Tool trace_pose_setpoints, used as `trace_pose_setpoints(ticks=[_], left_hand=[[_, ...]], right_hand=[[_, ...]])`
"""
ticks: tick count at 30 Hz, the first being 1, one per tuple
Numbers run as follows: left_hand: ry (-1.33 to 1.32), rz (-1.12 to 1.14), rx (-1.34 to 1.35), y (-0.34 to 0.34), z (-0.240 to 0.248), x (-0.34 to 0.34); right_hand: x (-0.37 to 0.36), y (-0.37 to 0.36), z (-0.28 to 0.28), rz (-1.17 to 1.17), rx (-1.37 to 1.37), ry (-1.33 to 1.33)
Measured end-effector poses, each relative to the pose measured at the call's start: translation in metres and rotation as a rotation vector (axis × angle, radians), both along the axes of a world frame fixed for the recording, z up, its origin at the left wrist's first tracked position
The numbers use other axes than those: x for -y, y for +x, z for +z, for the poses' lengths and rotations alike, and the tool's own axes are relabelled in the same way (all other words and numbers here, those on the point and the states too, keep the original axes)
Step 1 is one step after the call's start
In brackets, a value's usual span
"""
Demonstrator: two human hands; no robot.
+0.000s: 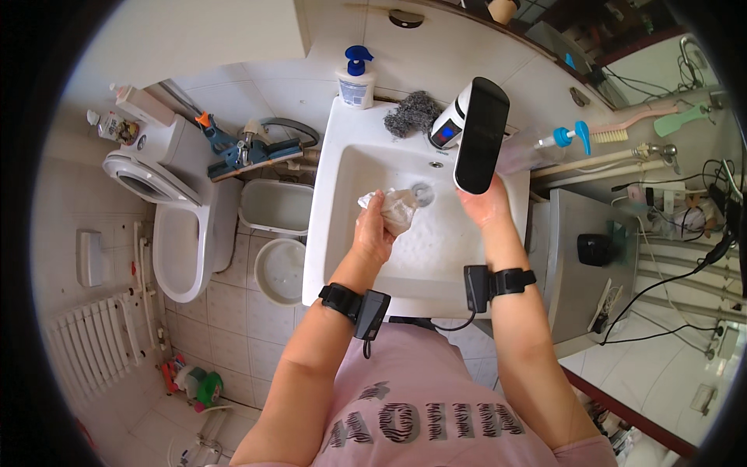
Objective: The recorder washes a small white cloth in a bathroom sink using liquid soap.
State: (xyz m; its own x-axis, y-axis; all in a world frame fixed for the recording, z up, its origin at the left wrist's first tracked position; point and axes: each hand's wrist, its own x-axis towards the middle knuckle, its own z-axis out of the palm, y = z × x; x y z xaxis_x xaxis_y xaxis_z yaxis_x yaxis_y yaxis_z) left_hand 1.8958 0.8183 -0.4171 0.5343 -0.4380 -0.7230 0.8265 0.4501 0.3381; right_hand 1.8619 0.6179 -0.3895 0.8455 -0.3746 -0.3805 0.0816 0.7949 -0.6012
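Observation:
Over the left part of the white sink [336, 226], my left hand [374, 232] is closed around a crumpled wet white cloth [400, 212]. The cloth hangs close to the drain [422, 194]. My right hand [485, 205] is beneath the tip of the black, oval-topped faucet head [482, 132] at the basin's right side. That head hides its fingers, so their pose and any grip cannot be made out. A white faucet body with a small lit display [446, 132] stands behind the basin.
On the sink's back ledge are a blue-topped pump bottle [355, 87] and a grey scouring tangle [412, 114]. A clear pump bottle [537, 149] stands at right. Left of the sink are a round bucket [282, 271], a rectangular tub [276, 206] and a toilet [180, 249].

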Motion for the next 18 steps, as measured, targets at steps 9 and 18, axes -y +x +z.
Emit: trace_pose_setpoints(ticks=[9, 18], left_hand=[[-0.013, 0.019, -0.041, 0.004, 0.000, -0.013], [0.014, 0.013, -0.100, 0.008, 0.003, -0.020]], right_hand=[[-0.014, -0.020, -0.044, -0.195, -0.699, -0.202], [0.040, 0.018, 0.014, 0.164, -0.189, -0.554]])
